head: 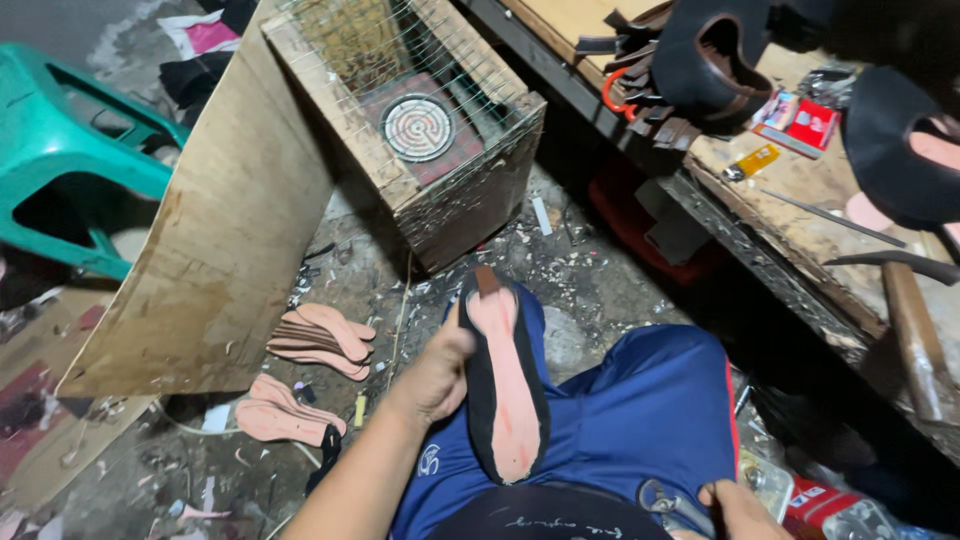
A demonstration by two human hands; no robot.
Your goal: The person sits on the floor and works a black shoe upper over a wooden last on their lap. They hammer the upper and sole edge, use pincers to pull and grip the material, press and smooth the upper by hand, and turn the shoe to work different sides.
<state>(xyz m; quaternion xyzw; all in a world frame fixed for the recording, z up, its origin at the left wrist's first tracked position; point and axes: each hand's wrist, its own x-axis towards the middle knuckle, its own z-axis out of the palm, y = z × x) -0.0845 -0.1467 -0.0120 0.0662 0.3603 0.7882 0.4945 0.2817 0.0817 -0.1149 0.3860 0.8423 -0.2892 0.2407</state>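
My left hand [437, 375] grips the side of an upturned shoe [503, 385], black around the edge with a pink insole face up, resting on my lap in blue shorts [640, 410]. My right hand [742, 510] sits at the lower edge by my right thigh, fingers closed around a metal tool [668, 503] with ring handles, like pliers or scissors; only part of it shows.
Loose pink insoles [322, 338] lie on the littered floor to the left. A wooden box with a wire grille and round heating coil [418, 127] stands ahead. A workbench [800, 200] on the right carries black shoes, a hammer [915, 330] and small items. A green stool [70, 160] stands far left.
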